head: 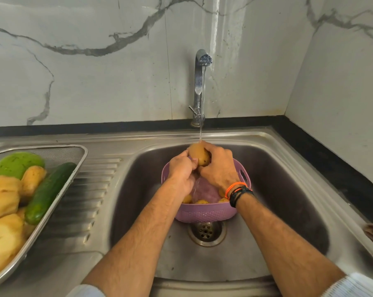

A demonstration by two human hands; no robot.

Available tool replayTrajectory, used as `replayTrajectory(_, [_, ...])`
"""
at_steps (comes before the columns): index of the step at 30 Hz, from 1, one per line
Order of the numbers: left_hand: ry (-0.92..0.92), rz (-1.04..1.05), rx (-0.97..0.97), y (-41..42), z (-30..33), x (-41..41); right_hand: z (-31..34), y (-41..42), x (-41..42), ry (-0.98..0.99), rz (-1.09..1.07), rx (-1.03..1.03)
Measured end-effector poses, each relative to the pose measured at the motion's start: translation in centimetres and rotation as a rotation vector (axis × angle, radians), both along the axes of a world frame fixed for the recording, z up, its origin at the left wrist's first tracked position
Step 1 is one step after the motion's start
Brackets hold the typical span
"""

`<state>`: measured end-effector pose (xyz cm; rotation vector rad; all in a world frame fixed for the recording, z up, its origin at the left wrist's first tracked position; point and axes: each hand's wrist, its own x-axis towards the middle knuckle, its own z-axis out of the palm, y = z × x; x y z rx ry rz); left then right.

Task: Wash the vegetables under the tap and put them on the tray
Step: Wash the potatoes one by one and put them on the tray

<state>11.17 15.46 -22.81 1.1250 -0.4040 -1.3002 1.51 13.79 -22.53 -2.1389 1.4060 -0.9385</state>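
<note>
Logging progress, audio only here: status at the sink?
Both hands, left and right, grip one potato under running tap. More potatoes in purple basket. Tray at left, unobstructed.

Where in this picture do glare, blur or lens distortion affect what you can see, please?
Head view: a bright glare streak runs down the wall beside the tap; wide-angle bending curves the sink rim and tray edge; the potato and both hands look slightly soft.

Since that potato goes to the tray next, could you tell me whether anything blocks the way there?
Nothing visible does: from the potato leftward lie only the sink wall and the ribbed drainboard before the tray.
</note>
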Motion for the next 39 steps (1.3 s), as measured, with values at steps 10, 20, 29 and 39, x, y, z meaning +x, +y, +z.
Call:
replayTrajectory(10, [-0.005,-0.016,-0.016,0.0,0.0,0.1,0.3,0.2,0.0,-0.032,-0.009,-0.001])
replayTrajectory(20, [-0.094,-0.044,-0.063,0.3,0.2,-0.1,0.5,0.5,-0.3,-0.066,0.003,-0.008])
replayTrajectory(29, [-0.256,-0.011,-0.053,0.0,0.0,-0.5,-0.2,-0.2,-0.1,-0.041,0.023,-0.098])
replayTrajectory(39, [-0.470,-0.035,-0.061,0.0,-0.5,-0.4,-0.9,-0.8,-0.1,-0.039,0.023,-0.118])
